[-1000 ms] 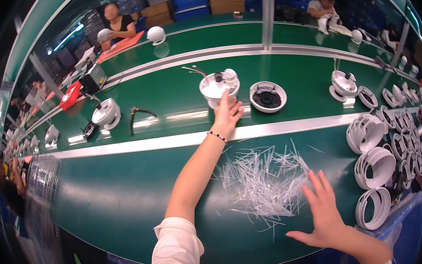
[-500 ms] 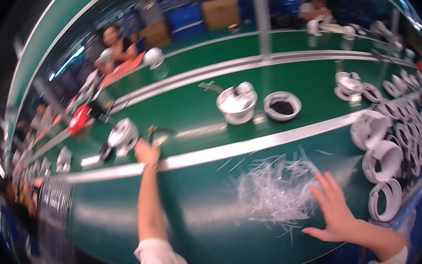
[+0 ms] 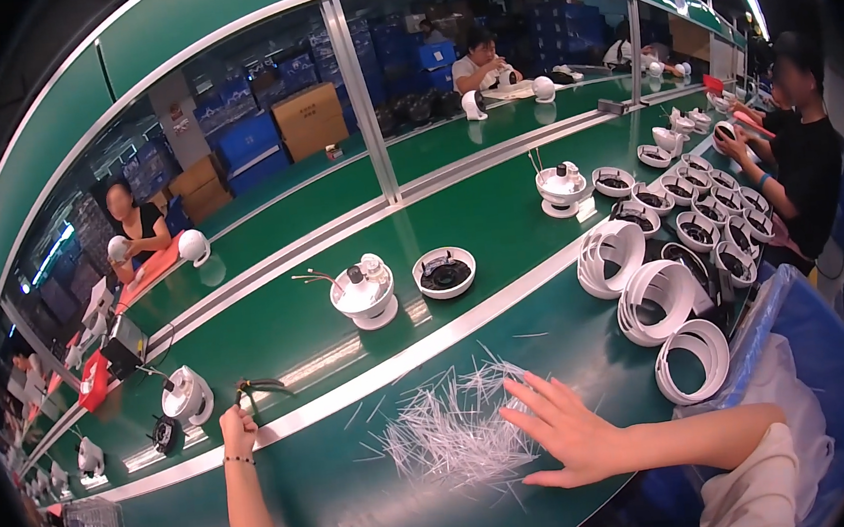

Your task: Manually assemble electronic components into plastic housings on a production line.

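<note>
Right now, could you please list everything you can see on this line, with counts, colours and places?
Thin sticks: one loose pile, white, near strip of the green bench.
Pliers: one, dark, on the belt.
Round housings with parts: several, white, along the belt.
Shallow dish: one, white with dark inside, mid belt.
Rings: three stacks, white, at right.
Small cups: many, white, far right.
Boxes: blue and brown, behind.
Co-workers: several, seated around.
Left hand: gripping the pliers.
Right hand: flat on the sticks.

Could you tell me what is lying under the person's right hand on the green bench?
The right hand rests flat on the edge of a loose pile of thin white strips on the green bench. Whatever lies beneath the palm is covered.
</note>
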The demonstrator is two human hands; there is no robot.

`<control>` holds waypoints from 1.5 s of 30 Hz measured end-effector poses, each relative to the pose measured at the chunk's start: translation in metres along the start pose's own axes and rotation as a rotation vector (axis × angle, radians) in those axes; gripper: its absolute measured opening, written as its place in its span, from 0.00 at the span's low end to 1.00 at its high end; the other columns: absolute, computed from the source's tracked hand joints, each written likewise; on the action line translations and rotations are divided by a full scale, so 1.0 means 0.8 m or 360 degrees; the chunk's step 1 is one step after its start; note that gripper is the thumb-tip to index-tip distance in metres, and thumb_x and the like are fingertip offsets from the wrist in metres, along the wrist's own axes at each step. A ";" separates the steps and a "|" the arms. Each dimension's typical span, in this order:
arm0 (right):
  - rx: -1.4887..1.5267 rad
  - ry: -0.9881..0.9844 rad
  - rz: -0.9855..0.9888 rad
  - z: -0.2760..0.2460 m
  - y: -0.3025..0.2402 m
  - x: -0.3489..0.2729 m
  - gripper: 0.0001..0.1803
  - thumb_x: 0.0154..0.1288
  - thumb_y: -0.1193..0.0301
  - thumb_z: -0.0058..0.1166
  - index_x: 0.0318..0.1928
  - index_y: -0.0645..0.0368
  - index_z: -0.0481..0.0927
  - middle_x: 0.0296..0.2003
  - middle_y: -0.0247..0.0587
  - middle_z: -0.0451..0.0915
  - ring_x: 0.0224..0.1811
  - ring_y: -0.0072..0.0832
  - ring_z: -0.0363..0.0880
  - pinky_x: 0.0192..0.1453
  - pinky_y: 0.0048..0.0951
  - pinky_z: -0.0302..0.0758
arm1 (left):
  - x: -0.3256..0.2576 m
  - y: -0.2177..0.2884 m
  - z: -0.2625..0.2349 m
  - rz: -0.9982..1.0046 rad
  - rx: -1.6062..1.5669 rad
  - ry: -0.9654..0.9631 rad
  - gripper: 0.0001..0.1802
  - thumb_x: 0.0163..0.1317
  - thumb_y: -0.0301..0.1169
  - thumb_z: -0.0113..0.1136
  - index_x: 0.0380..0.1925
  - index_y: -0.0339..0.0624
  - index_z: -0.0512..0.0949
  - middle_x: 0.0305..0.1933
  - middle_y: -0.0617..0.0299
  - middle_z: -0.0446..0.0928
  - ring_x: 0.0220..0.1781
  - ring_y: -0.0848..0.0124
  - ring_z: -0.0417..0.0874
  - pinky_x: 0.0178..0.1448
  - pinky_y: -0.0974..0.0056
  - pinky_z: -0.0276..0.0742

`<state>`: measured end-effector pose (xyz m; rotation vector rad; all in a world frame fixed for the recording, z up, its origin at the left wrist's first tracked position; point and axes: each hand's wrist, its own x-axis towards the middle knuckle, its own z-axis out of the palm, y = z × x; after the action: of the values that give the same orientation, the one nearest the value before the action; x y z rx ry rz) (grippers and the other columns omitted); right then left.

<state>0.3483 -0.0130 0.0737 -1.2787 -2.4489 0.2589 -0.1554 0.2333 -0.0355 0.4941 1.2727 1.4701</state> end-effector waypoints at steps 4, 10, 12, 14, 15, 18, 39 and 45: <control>0.0008 0.0027 -0.0042 -0.002 -0.002 -0.001 0.44 0.46 0.58 0.59 0.59 0.62 0.52 0.63 0.56 0.41 0.64 0.56 0.42 0.59 0.58 0.51 | -0.080 0.000 0.003 -0.0238 -0.0474 -0.0211 0.19 0.62 0.34 0.40 0.11 0.52 0.54 0.10 0.74 0.46 0.10 0.81 0.46 0.11 0.75 0.41; -0.0004 0.0030 -0.0099 -0.003 -0.009 -0.003 0.44 0.46 0.56 0.59 0.60 0.62 0.53 0.62 0.57 0.45 0.63 0.55 0.43 0.60 0.52 0.50 | -0.203 -0.044 -0.034 -0.0485 -0.0636 -0.0493 0.09 0.63 0.31 0.37 0.36 0.45 0.69 0.11 0.75 0.47 0.08 0.83 0.45 0.10 0.77 0.42; -0.0014 0.0003 -0.0102 0.000 -0.010 -0.003 0.44 0.46 0.56 0.59 0.59 0.62 0.53 0.62 0.58 0.45 0.63 0.56 0.43 0.60 0.51 0.50 | -0.214 -0.045 -0.033 -0.0405 -0.0482 -0.0480 0.13 0.63 0.31 0.38 0.44 0.45 0.70 0.11 0.76 0.47 0.08 0.83 0.46 0.10 0.77 0.41; -0.0032 -0.0037 -0.0111 0.001 -0.012 -0.003 0.43 0.47 0.56 0.59 0.59 0.62 0.54 0.62 0.58 0.45 0.63 0.56 0.43 0.61 0.50 0.50 | -0.215 -0.043 -0.028 -0.0296 -0.0352 -0.0437 0.14 0.62 0.31 0.38 0.46 0.44 0.68 0.12 0.74 0.49 0.10 0.83 0.48 0.12 0.77 0.45; 0.0006 -0.0043 -0.0104 0.003 -0.015 -0.003 0.44 0.46 0.57 0.59 0.60 0.62 0.53 0.62 0.57 0.43 0.63 0.56 0.43 0.61 0.53 0.49 | -0.220 -0.045 -0.025 -0.0303 -0.0372 -0.0424 0.14 0.62 0.31 0.38 0.46 0.44 0.68 0.12 0.74 0.49 0.10 0.83 0.48 0.12 0.77 0.45; 0.0045 -0.0063 -0.0104 0.007 -0.016 -0.004 0.45 0.46 0.58 0.59 0.60 0.61 0.52 0.63 0.56 0.42 0.64 0.55 0.42 0.61 0.56 0.49 | -0.228 -0.054 -0.021 -0.0035 -0.0049 -0.0393 0.15 0.62 0.31 0.39 0.48 0.42 0.65 0.15 0.69 0.56 0.13 0.78 0.57 0.18 0.71 0.59; 0.1584 -0.1616 -0.0661 0.041 -0.080 -0.055 0.06 0.43 0.72 0.53 0.18 0.61 0.75 0.15 0.47 0.73 0.16 0.38 0.71 0.22 0.34 0.68 | -0.225 -0.039 -0.037 -0.0246 0.0082 -0.0575 0.14 0.63 0.33 0.43 0.45 0.37 0.66 0.26 0.58 0.75 0.26 0.69 0.78 0.37 0.61 0.79; 0.1527 -0.2408 -0.0872 0.049 -0.105 -0.071 0.15 0.42 0.63 0.59 0.21 0.64 0.76 0.18 0.53 0.74 0.18 0.38 0.73 0.23 0.36 0.67 | -0.226 -0.037 -0.034 -0.0225 0.0029 -0.0612 0.15 0.63 0.31 0.43 0.48 0.35 0.63 0.28 0.56 0.74 0.28 0.67 0.78 0.38 0.61 0.79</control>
<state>0.2992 -0.1076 0.0516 0.2664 -2.6384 2.4977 -0.1048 0.0568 -0.0133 0.6505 0.9945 1.1783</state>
